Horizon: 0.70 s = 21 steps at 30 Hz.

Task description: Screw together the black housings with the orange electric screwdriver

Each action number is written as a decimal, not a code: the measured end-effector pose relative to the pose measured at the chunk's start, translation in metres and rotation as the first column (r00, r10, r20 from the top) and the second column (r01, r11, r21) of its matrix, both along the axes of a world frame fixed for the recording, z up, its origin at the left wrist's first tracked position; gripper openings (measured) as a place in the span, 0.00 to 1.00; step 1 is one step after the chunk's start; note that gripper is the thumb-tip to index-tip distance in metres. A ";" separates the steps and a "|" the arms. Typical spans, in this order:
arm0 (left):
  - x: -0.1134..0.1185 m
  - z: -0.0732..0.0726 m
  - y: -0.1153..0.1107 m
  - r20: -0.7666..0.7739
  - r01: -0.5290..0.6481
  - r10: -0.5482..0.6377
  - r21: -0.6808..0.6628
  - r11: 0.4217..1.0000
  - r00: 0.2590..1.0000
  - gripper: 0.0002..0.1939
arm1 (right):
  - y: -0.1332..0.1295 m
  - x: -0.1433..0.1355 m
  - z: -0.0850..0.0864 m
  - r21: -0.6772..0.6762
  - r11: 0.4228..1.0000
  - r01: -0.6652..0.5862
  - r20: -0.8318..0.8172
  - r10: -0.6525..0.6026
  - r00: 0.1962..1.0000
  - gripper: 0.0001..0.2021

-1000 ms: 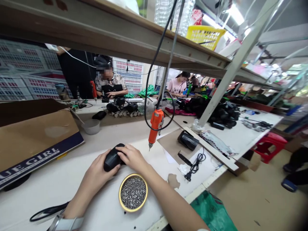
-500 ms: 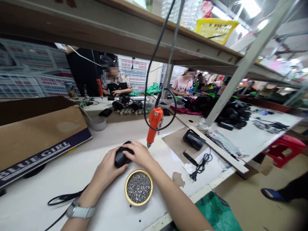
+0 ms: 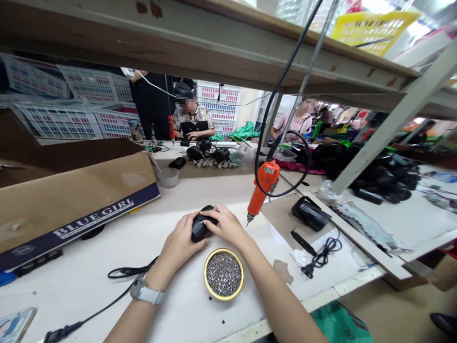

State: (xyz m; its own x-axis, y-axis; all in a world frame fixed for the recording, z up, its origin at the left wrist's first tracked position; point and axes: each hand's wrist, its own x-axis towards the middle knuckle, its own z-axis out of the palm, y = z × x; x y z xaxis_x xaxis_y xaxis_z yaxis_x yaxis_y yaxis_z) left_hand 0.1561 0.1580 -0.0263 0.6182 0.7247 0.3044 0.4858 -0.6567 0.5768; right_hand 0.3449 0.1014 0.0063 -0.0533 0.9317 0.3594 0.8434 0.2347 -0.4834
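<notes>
Both hands grip a black plastic housing (image 3: 200, 229) on the white table. My left hand (image 3: 181, 242) wraps its left and near sides, with the thumb along the front edge. From the right, my right hand (image 3: 227, 225) rests fingers on its top. A black cord (image 3: 123, 272) lies by my left wrist and ends in a plug. Just in front of the housing stands a round, yellow-rimmed bowl (image 3: 223, 275) full of small metal screws. An orange electric screwdriver (image 3: 263, 186) hangs tip down to the right of my right hand, touched by neither hand.
A cardboard box (image 3: 82, 195) stands at the left. On the right lie another black housing (image 3: 311, 213) and a coiled cord (image 3: 326, 252). A shelf (image 3: 214, 52) crosses overhead, with a slanted post (image 3: 389, 124) at the right. Two seated people and a standing person are beyond the table.
The camera view has turned left, so everything appears farther right, and more of the box and the cord's plug show. Both hands keep their hold on the black housing.
</notes>
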 end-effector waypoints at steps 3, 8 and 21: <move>-0.001 0.003 -0.001 -0.020 -0.003 0.003 0.023 1.000 1.000 0.35 | -0.001 -0.002 0.001 0.027 1.000 0.015 0.037 -0.016 0.999 0.16; -0.001 0.007 -0.001 -0.050 -0.019 0.022 0.049 0.999 0.999 0.34 | -0.003 -0.004 0.003 0.052 0.998 0.019 0.054 -0.022 0.998 0.17; 0.001 0.006 -0.003 -0.029 -0.020 0.020 0.010 1.000 0.999 0.31 | -0.001 -0.003 0.002 0.045 0.999 0.027 0.072 -0.030 0.997 0.13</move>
State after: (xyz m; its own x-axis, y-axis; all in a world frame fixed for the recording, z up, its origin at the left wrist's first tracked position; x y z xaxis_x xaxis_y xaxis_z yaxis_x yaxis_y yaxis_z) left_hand 0.1574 0.1554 -0.0204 0.6121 0.7344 0.2933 0.5155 -0.6518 0.5563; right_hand 0.3423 0.1005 0.0087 -0.0546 0.9165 0.3963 0.8825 0.2300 -0.4103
